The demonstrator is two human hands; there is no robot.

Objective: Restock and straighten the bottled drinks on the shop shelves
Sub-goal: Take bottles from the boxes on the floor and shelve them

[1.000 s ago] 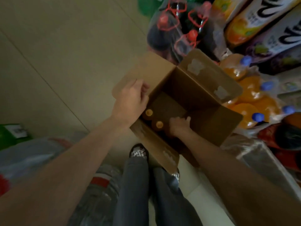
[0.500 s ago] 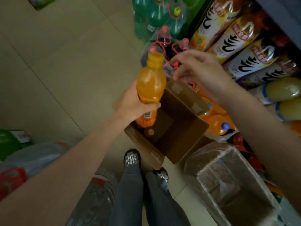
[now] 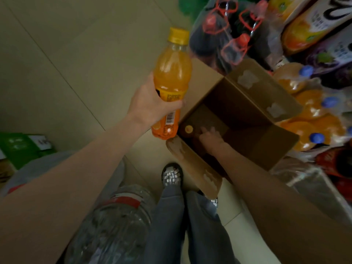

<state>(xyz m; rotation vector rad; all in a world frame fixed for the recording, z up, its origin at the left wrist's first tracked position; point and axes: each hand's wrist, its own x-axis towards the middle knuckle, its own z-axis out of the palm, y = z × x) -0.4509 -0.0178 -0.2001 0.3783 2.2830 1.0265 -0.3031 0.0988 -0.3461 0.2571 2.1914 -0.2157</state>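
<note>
Orange drink in a small yellow-capped bottle (image 3: 171, 80) is held upright in the left hand (image 3: 150, 103), fingers wrapped round its label, just above the near corner of the cardboard box (image 3: 247, 119). The right hand (image 3: 209, 137) is down inside, beside one remaining bottle cap (image 3: 188, 129); whether it grips anything I cannot tell. A one-handed hold could slip, and groping blind may topple that last bottle.

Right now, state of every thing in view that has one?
orange drink bottle: capped, full, held upright in left hand
cardboard box: flaps open, nearly empty
yellow-capped bottle: capped, standing in the box
right hand: reaching inside the box, grip hidden
</note>
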